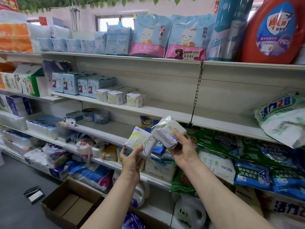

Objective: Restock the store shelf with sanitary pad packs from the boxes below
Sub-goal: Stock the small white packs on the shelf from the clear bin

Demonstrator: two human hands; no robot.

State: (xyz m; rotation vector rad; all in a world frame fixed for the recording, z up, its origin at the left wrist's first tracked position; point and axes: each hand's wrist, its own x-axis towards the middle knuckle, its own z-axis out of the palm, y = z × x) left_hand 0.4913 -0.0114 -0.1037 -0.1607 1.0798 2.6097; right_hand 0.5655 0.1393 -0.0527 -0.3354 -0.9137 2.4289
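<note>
Pad packs: I hold one in each hand, raised in front of the shelves. My left hand (130,158) grips a white pack (140,142) from below; my right hand (183,149) clasps another pack (168,131), tilted, perhaps to check its print. Both seem bound for the bare stretch of the shelf (165,111) beside the matching row of packs (118,96). The open box (71,205) sits on the floor below.

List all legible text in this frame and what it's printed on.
"ABC": pack in left hand
"ABC", upside down: pack in right hand
"ABC": white packs on middle shelf
"活力28": white-green bag
"99%": red detergent bottle
"医护级": blue bunny bags
Other labels are too blurred to read.
</note>
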